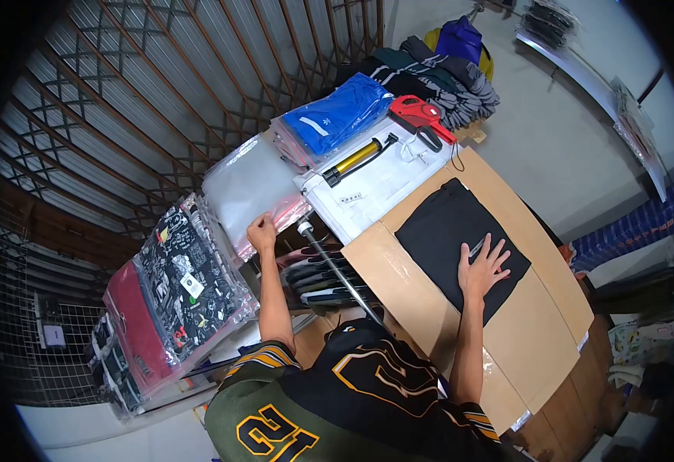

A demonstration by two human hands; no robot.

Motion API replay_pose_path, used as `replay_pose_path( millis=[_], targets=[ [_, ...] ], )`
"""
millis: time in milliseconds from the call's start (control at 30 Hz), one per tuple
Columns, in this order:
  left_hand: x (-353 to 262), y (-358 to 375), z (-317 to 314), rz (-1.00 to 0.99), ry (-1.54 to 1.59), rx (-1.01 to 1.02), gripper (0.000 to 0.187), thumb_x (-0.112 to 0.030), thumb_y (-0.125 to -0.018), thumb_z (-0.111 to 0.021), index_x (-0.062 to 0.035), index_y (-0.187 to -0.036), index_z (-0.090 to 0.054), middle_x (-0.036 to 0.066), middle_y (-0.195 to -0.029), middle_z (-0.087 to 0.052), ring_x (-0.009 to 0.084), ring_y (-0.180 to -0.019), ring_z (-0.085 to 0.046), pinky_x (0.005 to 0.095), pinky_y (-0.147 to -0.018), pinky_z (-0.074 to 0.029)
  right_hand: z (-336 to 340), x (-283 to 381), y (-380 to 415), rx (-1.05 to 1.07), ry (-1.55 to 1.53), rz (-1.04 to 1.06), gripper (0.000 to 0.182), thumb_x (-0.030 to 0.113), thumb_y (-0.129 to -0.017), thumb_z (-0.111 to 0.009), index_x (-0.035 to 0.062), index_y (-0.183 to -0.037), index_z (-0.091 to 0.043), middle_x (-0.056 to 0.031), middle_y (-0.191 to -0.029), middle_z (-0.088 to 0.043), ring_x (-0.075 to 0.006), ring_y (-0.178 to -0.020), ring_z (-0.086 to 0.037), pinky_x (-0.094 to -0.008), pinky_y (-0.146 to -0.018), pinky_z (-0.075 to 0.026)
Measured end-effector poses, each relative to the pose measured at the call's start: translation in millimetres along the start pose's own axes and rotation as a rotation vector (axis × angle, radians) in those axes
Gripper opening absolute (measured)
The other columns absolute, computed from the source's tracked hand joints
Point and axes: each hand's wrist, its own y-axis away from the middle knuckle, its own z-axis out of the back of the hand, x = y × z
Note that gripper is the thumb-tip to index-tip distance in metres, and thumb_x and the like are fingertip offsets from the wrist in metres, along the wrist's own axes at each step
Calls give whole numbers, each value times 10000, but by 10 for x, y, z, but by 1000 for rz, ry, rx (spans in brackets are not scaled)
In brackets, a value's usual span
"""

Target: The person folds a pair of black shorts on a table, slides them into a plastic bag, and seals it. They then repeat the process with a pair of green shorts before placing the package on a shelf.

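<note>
My right hand lies flat with its fingers spread on a folded black garment. That garment rests on a flattened cardboard sheet. Off to the left, my left hand is closed in a pinch at the near edge of a stack of clear plastic bags. The bags have a reddish strip along that edge. Exactly how many bags the fingers hold is hidden.
Packed printed garments are stacked at left. Beyond the cardboard lie a blue bagged garment, a yellow hand pump and a red label gun. A metal pole stands between my arms. A folding metal gate runs behind.
</note>
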Motion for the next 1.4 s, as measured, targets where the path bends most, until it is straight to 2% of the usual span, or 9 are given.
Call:
replay_pose_path(
  millis=[100, 233, 400, 500, 900, 1100, 1167, 1233, 1400],
  targets=[
    [-53, -110, -60, 91, 241, -313, 250, -204, -951, -749, 4, -1071, -821, 163, -999, -807, 240, -895, -757, 369, -826, -578, -2, -37, -3, -3, -52, 1, 796, 558, -1005, -625, 156, -1650, -390, -206, -1759, -200, -478, -1622, -98, -766, -1220, -87],
    [-179, -79, -96, 77, 539, -195, 218, -143, -968, -772, 8, -1122, -804, 59, -916, -766, 149, -797, -692, 280, -727, -547, 14, -210, -7, -2, -299, 38, 780, 493, -997, -679, 120, -1628, -413, -211, -1754, -212, -457, -1631, -82, -754, -1227, -68],
    [-1167, 575, -21, 253, 707, 351, 230, -199, -979, -804, -35, -1140, -790, 17, -919, -753, 91, -799, -668, 260, -719, -540, 459, -442, 265, -15, -756, -66, 604, 270, -1007, -719, 33, -1523, -515, -235, -1526, -551, -390, -1426, -523, -499, -1188, -399],
    [-1593, 955, -172, 276, 761, 639, 229, -193, -981, -806, -35, -1147, -791, -10, -924, -755, 72, -782, -657, 230, -704, -517, 568, -703, 502, -63, -1089, -113, 546, 194, -1034, -696, 13, -1516, -515, -242, -1505, -567, -344, -1428, -538, -479, -1116, -493],
    [-2815, 3249, -951, 440, 936, 1391, 211, -179, -994, -781, -32, -1146, -785, 15, -921, -776, 70, -724, -685, 211, -639, -566, 1420, -2199, 1415, -125, -1157, -318, 523, 195, -1044, -683, -39, -1481, -516, -279, -1406, -636, -318, -1327, -617, -425, -1137, -478],
    [-3326, 4747, -770, -350, 396, 1329, 236, -147, -1046, -680, 50, -1160, -746, -17, -842, -701, 34, -698, -573, 209, -621, -462, 1555, -2802, 1670, -176, -1151, -358, 533, 217, -1032, -710, -21, -1471, -522, -219, -1310, -702, -270, -1168, -678, -393, -1023, -531],
    [-3396, 5199, -694, -711, 341, 1223, 190, -123, -1046, -637, 42, -1094, -718, 91, -858, -732, 143, -733, -667, 311, -666, -532, 1441, -2966, 1707, -182, -1165, -335, 588, 230, -987, -761, -4, -1473, -528, -216, -1300, -708, -269, -1123, -701, -386, -957, -552],
    [-3381, 5576, -689, -889, 315, 1245, 175, -118, -1013, -646, 49, -1035, -693, 198, -940, -708, 322, -751, -690, 428, -708, -547, 1435, -3059, 1736, -178, -1126, -308, 659, 244, -945, -804, 6, -1487, -515, -220, -1292, -711, -274, -1091, -715, -385, -919, -566],
    [-3493, 6305, -367, -968, 209, 1466, 165, -119, -1006, -656, 39, -1048, -676, 229, -970, -695, 387, -814, -690, 462, -748, -545, 1503, -3246, 1760, -192, -1022, -292, 865, 280, -864, -875, 21, -1557, -425, -233, -1279, -714, -301, -1074, -729, -409, -893, -587]
  ],
)
